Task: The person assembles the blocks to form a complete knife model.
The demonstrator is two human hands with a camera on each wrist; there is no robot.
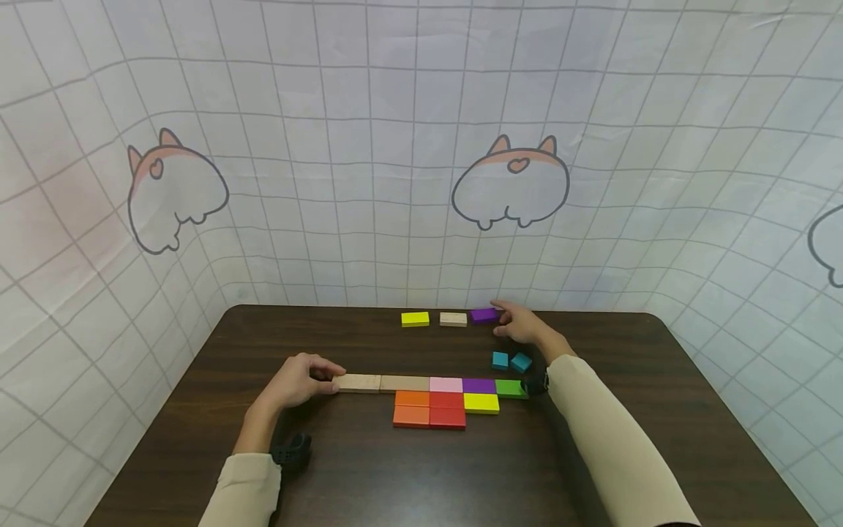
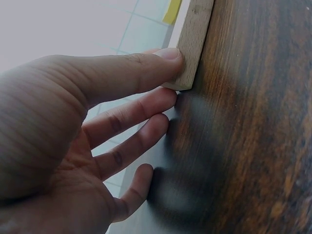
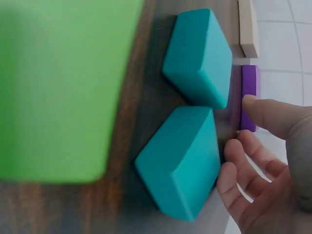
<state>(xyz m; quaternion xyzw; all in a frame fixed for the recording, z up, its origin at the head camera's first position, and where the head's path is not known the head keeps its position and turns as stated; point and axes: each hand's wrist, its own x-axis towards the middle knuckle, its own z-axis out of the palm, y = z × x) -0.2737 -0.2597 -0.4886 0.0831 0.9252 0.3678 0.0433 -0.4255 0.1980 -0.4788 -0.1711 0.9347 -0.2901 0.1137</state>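
Observation:
My left hand is at the left end of a row of blocks, pinching the end of a plain wooden block with thumb and index finger. In the left wrist view the thumb lies along the near side of this block; the index finger is mostly hidden behind it. Farther back, my right hand reaches to the right end of a purple block. Its index finger is stretched out beyond the block. The thumb overlaps the purple block in the right wrist view; contact is unclear.
The row continues with a tan block, pink, purple and green. Orange, red and yellow blocks sit in front. Two teal blocks lie behind. Yellow and wooden blocks stand at the back.

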